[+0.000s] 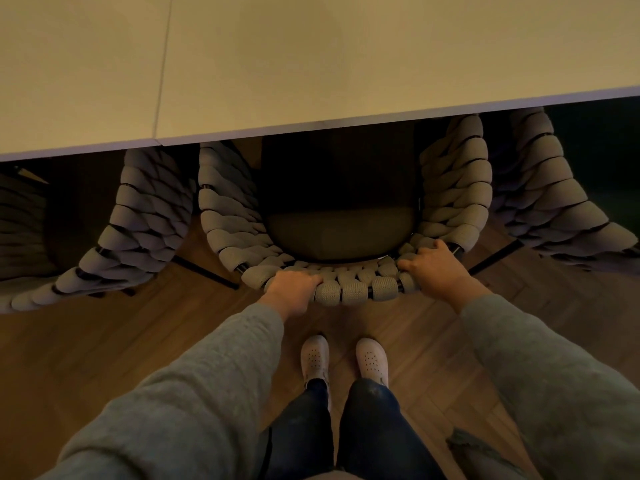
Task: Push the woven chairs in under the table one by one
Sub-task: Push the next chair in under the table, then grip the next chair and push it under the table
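While standing on the warm brown herringbone wood floor (104, 341), facing the broad pale cream tabletop (311, 64) filling the upper half of the view, with a thin seam running down its left part. Looking down from left to right: sitting at the far left, partly tucked beneath the table edge, a neighbouring chair of thick grey woven rope (138, 209) with thin black legs. Gripping the curved back rim of the middle grey chunky-woven armchair (346, 282) just beside it, the left hand (292, 289) closed over the left part of the rim, fingers wrapped over the thick loops. Resting mostly under the table, this middle chair's dark seat cushion (341, 230) lying in shadow and its woven arms reaching in beneath the pale edge, only the back standing out over the floor. Clasping the right part of the same rim, the right hand (434, 265), fingers curled shut over the weave. Showing below the hands, long grey knitted sleeves (207, 375), dark blue trousers (301, 431) and pale perforated clogs (372, 358) planted close behind the chair. Sitting at the far right, another grey rope-woven chair (554, 195), also partly beneath the table, in dim amber light.
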The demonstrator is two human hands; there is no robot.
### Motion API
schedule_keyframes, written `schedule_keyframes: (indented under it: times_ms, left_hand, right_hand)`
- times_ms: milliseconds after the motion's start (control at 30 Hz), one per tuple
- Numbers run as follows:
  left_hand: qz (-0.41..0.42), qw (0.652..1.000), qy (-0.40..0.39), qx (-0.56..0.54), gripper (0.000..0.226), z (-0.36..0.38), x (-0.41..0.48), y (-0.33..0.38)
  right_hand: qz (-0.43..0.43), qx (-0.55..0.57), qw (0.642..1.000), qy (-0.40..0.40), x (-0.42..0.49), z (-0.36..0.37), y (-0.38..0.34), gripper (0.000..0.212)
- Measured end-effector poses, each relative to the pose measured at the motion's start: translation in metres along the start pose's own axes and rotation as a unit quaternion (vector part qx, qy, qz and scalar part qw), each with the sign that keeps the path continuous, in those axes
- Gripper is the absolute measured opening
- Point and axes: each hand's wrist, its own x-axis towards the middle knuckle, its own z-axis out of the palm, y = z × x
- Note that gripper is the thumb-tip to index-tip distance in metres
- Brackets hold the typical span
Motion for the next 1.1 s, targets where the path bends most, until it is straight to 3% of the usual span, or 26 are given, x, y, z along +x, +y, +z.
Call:
schedule_keyframes:
  times_ms: [200, 400, 533, 700, 933, 1100]
  left_hand:
    - [-0.009, 1.0, -0.01, -0.009, 0.053, -0.004, -0.004, 0.003]
    - [-0.012, 0.999, 0.03, 0.003, 0.075, 0.005, -0.008, 0.004]
    - [-0.002, 0.997, 0.072, -0.008, 0.081, 0.012, -0.022, -0.001]
    - [-0.014, 0.993, 0.115, 0.0, 0.078, 0.022, -0.057, -0.033]
    - [-0.106, 0.976, 0.158, -0.107, 0.09, 0.07, -0.121, -0.118]
    - [-0.174, 0.96, 0.118, -0.185, 0.091, 0.126, -0.179, -0.204]
  right_hand:
    - [-0.001, 0.019, 1.0, -0.007, -0.001, 0.0, 0.0, 0.041]
    - [-0.003, 0.079, 0.995, -0.058, -0.001, -0.007, 0.0, 0.082]
    - [-0.02, 0.151, 0.986, -0.063, -0.001, -0.019, -0.015, 0.093]
    - [-0.067, 0.222, 0.973, -0.005, 0.01, -0.038, -0.086, 0.091]
    - [-0.152, 0.157, 0.968, 0.126, 0.047, -0.093, -0.212, 0.084]
    - [-0.143, 0.161, 0.967, 0.139, 0.075, -0.128, -0.306, 0.083]
